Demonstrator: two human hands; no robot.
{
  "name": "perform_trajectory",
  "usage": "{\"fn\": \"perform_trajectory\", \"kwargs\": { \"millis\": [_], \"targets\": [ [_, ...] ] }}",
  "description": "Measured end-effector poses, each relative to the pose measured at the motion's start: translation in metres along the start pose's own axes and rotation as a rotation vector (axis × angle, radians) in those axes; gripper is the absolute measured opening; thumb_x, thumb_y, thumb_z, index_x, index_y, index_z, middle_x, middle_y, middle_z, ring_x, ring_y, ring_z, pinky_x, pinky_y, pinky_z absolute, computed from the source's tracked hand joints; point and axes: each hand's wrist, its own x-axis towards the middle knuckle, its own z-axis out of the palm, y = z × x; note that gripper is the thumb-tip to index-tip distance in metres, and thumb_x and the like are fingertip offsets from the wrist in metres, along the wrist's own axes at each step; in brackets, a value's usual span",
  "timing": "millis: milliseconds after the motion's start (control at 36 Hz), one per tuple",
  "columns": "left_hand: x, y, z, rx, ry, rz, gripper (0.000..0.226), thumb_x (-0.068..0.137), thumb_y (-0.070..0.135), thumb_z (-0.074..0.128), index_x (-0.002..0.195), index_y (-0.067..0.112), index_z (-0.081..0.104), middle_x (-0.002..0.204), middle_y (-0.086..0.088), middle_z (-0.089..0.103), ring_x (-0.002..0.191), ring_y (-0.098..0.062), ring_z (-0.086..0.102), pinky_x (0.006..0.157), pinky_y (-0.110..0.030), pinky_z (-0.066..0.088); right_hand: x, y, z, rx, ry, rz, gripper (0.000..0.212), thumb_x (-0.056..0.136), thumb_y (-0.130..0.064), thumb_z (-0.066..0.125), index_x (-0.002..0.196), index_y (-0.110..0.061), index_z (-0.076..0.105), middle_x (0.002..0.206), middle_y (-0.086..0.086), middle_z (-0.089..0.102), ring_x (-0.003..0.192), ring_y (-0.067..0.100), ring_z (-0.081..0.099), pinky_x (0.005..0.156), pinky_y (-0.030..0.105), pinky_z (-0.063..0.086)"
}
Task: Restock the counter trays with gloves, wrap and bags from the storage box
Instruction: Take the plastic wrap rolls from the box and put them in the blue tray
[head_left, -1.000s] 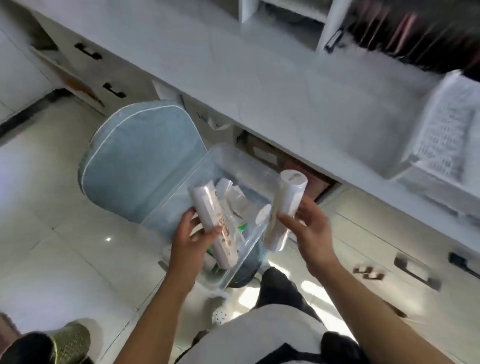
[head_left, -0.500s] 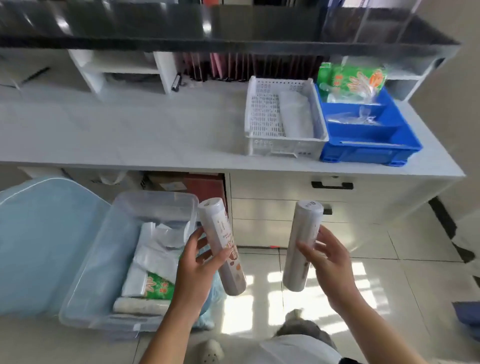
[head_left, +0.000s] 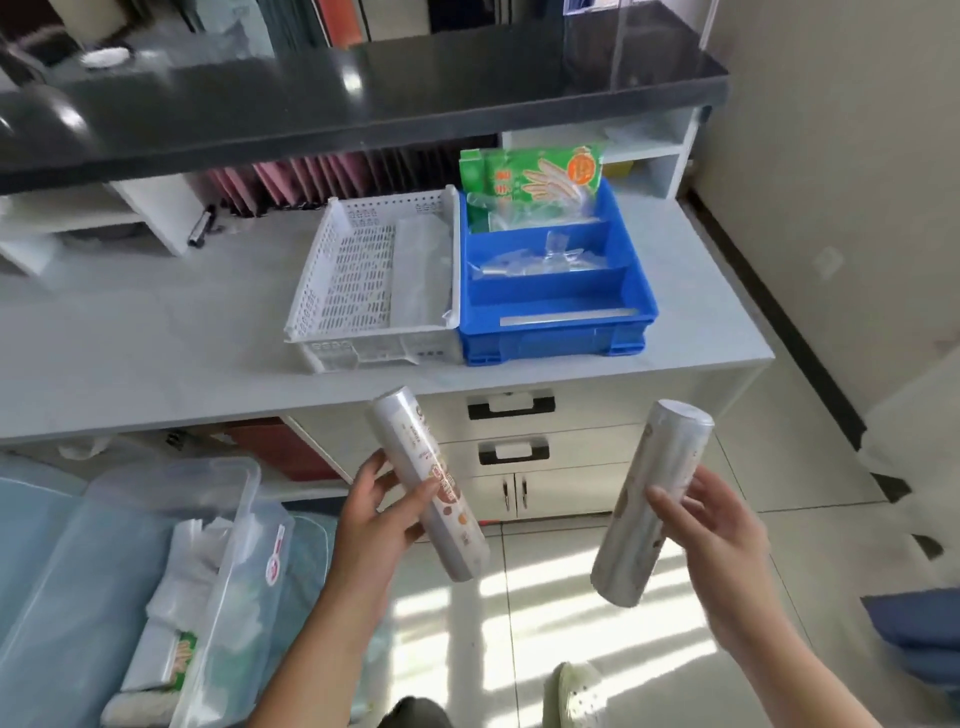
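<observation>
My left hand (head_left: 376, 519) grips a roll of wrap (head_left: 415, 462) with brown print, tilted up to the left. My right hand (head_left: 711, 530) holds a second, silvery roll of wrap (head_left: 649, 493), leaning right. Both rolls hang in front of the counter, below its edge. On the counter stand a white perforated tray (head_left: 353, 270) with a clear packet along its right side, and a blue divided tray (head_left: 550, 306) with green glove packs (head_left: 535, 176) at its back. The clear storage box (head_left: 156, 561) sits at lower left with white packets inside.
A black upper shelf (head_left: 363, 104) overhangs the white counter (head_left: 130, 338). Drawers with black handles (head_left: 511, 405) lie under the trays. A light blue cushion (head_left: 31, 519) sits left of the box. Sunlit tiled floor and my shoe (head_left: 574, 691) lie below.
My view has swung from the storage box up to the counter and trays. Both hands have carried their rolls away from the box toward the counter front.
</observation>
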Motion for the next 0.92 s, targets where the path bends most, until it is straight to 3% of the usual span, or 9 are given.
{"fn": "perform_trajectory", "kwargs": {
  "millis": [167, 250, 361, 417, 528, 639, 722, 806, 917],
  "targets": [
    [0.015, 0.029, 0.028, 0.031, -0.094, -0.003, 0.064, 0.065, 0.031, 0.081, 0.126, 0.035, 0.06, 0.122, 0.002, 0.071, 0.11, -0.021, 0.069, 0.082, -0.04, 0.056, 0.051, -0.033, -0.017, 0.008, -0.014, -0.096, 0.044, 0.075, -0.036, 0.076, 0.117, -0.036, 0.065, 0.106, -0.002, 0.072, 0.101, 0.02, 0.068, 0.078, 0.034, 0.059],
    [0.041, 0.049, 0.034, 0.044, -0.078, 0.044, 0.06, 0.07, 0.028, 0.078, 0.126, 0.039, 0.06, 0.122, 0.005, 0.071, 0.109, -0.018, 0.069, 0.082, -0.04, 0.056, 0.077, -0.055, -0.007, -0.055, -0.027, -0.223, 0.038, 0.08, -0.028, 0.072, 0.116, -0.04, 0.063, 0.102, -0.01, 0.071, 0.095, 0.005, 0.067, 0.079, 0.021, 0.058],
    [0.092, 0.079, 0.043, -0.014, -0.11, 0.103, 0.058, 0.078, 0.025, 0.076, 0.132, 0.035, 0.058, 0.127, -0.001, 0.068, 0.113, -0.021, 0.067, 0.084, -0.041, 0.055, 0.124, -0.078, 0.016, -0.294, -0.005, -0.385, 0.047, 0.086, -0.023, 0.072, 0.13, -0.031, 0.059, 0.113, -0.016, 0.065, 0.102, 0.002, 0.061, 0.084, 0.008, 0.046],
    [0.121, 0.092, 0.048, -0.053, -0.152, 0.109, 0.054, 0.082, 0.025, 0.072, 0.133, 0.031, 0.057, 0.128, -0.004, 0.067, 0.115, -0.023, 0.066, 0.083, -0.04, 0.055, 0.153, -0.092, 0.035, -0.501, -0.007, -0.518, 0.051, 0.087, -0.025, 0.072, 0.135, -0.029, 0.055, 0.118, -0.019, 0.059, 0.104, 0.005, 0.055, 0.084, 0.011, 0.04],
    [0.174, 0.112, 0.055, -0.102, -0.226, 0.085, 0.048, 0.083, 0.026, 0.069, 0.13, 0.025, 0.059, 0.119, -0.005, 0.069, 0.11, -0.024, 0.066, 0.081, -0.039, 0.055, 0.218, -0.112, 0.084, -0.962, -0.108, -0.697, 0.059, 0.084, -0.022, 0.075, 0.139, -0.024, 0.054, 0.128, 0.001, 0.062, 0.113, 0.029, 0.053, 0.091, 0.04, 0.045],
    [0.22, 0.125, 0.053, -0.113, -0.285, 0.071, 0.041, 0.085, 0.021, 0.067, 0.125, 0.027, 0.063, 0.113, -0.003, 0.071, 0.108, -0.023, 0.068, 0.083, -0.04, 0.058, 0.283, -0.104, 0.124, -1.362, -0.391, -0.494, 0.058, 0.091, -0.031, 0.065, 0.145, -0.033, 0.043, 0.14, -0.001, 0.053, 0.129, 0.028, 0.044, 0.107, 0.042, 0.033],
    [0.253, 0.133, 0.046, -0.066, -0.335, 0.061, 0.045, 0.084, 0.026, 0.071, 0.128, 0.031, 0.062, 0.123, -0.004, 0.068, 0.114, -0.021, 0.066, 0.088, -0.042, 0.057, 0.313, -0.085, 0.135, -1.491, -0.514, -0.321, 0.057, 0.095, -0.029, 0.06, 0.147, -0.037, 0.038, 0.149, -0.006, 0.045, 0.135, 0.023, 0.042, 0.109, 0.039, 0.03],
    [0.283, 0.139, 0.043, -0.031, -0.404, 0.034, 0.053, 0.08, 0.034, 0.076, 0.13, 0.032, 0.06, 0.125, -0.005, 0.067, 0.118, -0.023, 0.065, 0.091, -0.045, 0.054, 0.322, -0.072, 0.136, -1.518, -0.415, -0.286, 0.055, 0.094, -0.028, 0.059, 0.145, -0.039, 0.041, 0.147, -0.01, 0.048, 0.134, 0.02, 0.044, 0.105, 0.039, 0.034],
    [0.314, 0.143, 0.05, -0.002, -0.483, 0.022, 0.053, 0.078, 0.035, 0.075, 0.129, 0.034, 0.061, 0.123, -0.004, 0.069, 0.116, -0.023, 0.066, 0.088, -0.045, 0.055, 0.325, -0.06, 0.133, -1.545, -0.277, -0.217, 0.039, 0.093, -0.018, 0.055, 0.128, -0.035, 0.059, 0.128, -0.009, 0.06, 0.121, 0.021, 0.052, 0.096, 0.04, 0.043]
  ]
}}
